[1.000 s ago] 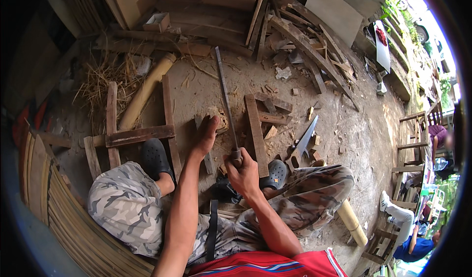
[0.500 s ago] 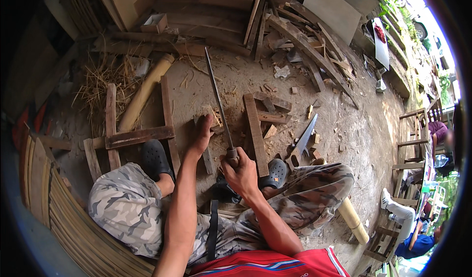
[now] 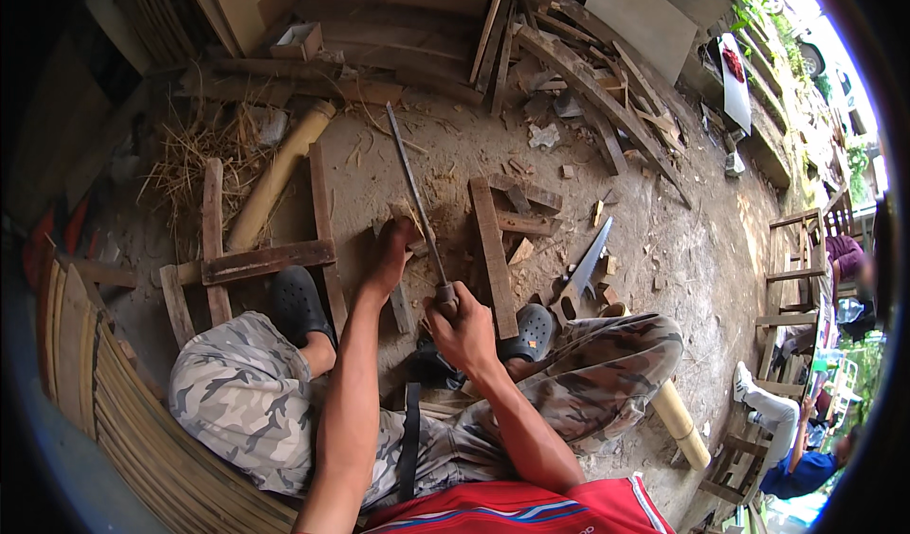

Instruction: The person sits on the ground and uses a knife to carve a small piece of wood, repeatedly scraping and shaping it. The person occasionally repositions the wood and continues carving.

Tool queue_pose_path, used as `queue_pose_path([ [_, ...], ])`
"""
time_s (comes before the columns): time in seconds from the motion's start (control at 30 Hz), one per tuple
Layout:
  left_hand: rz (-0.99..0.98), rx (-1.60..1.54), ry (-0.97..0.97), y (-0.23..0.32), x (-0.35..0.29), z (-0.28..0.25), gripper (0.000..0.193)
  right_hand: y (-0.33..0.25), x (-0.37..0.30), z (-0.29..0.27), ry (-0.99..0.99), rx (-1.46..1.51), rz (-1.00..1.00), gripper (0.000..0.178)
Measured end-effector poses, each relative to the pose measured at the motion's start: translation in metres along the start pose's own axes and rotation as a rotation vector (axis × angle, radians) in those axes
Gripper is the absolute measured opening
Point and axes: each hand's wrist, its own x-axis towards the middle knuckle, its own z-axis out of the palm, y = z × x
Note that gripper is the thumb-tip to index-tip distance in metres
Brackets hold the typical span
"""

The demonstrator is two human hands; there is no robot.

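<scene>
My right hand (image 3: 463,325) is closed around the handle of a long, narrow machete (image 3: 414,193), seen almost edge-on. The blade points away from me and slightly left, passing just right of my left hand (image 3: 387,261). That hand is wrapped against a short wooden piece (image 3: 403,308), whose pale cut end (image 3: 406,210) shows beyond the fingers. Most of the left fingers are hidden. Beside the blade, a joined wooden frame (image 3: 491,259) lies on the ground near my right shoe (image 3: 529,335).
A handsaw (image 3: 583,273) lies right of the frame among wood chips. Another wooden frame (image 3: 270,262) and a bamboo pole (image 3: 282,179) are at left. Scrap boards (image 3: 597,89) are piled at the back. A person in blue (image 3: 806,472) sits far right.
The machete's tip has dropped a little toward me and left. My left hand has shifted slightly, its thumb lower. My right hand keeps its hold.
</scene>
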Motion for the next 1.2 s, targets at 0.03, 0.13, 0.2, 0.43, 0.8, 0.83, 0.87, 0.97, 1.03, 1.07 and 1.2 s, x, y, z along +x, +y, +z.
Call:
queue_pose_path([
  [0.03, 0.005, 0.003, 0.013, 0.002, -0.001, 0.002, 0.099, 0.002, 0.001, -0.001, 0.004, -0.011, 0.018, 0.027],
  [0.13, 0.042, 0.021, 0.036, 0.0, -0.002, 0.001, 0.1, 0.0, 0.0, -0.001, 0.018, -0.013, 0.044, 0.027],
  [0.2, 0.064, 0.037, 0.035, -0.013, 0.005, -0.007, 0.101, -0.008, -0.006, -0.002, 0.026, 0.024, 0.036, 0.027],
  [0.43, 0.017, 0.018, 0.022, -0.005, 0.001, -0.001, 0.1, 0.0, 0.002, -0.002, 0.012, -0.017, 0.015, 0.026],
  [0.8, 0.033, 0.017, 0.034, -0.001, 0.002, 0.002, 0.1, 0.006, 0.0, 0.003, 0.035, -0.018, 0.014, 0.024],
  [0.83, 0.035, 0.001, 0.043, -0.002, 0.0, 0.003, 0.1, 0.004, -0.001, 0.002, 0.026, 0.0, 0.017, 0.024],
  [0.87, 0.037, -0.016, 0.052, -0.003, -0.002, 0.004, 0.1, -0.001, -0.003, 0.0, 0.017, 0.017, 0.022, 0.024],
  [0.97, 0.065, -0.025, 0.048, -0.007, 0.0, 0.001, 0.1, -0.005, -0.001, 0.001, 0.015, 0.018, -0.014, 0.024],
  [1.03, 0.059, -0.012, 0.051, -0.005, 0.0, 0.001, 0.101, -0.002, 0.002, 0.002, 0.018, -0.009, -0.012, 0.025],
  [1.07, 0.044, -0.006, 0.053, -0.003, -0.003, 0.003, 0.101, 0.002, 0.003, 0.003, 0.019, -0.028, 0.011, 0.025],
  [1.2, 0.07, 0.018, 0.042, -0.007, 0.003, -0.004, 0.103, 0.0, -0.004, 0.005, 0.005, 0.005, 0.047, 0.025],
])
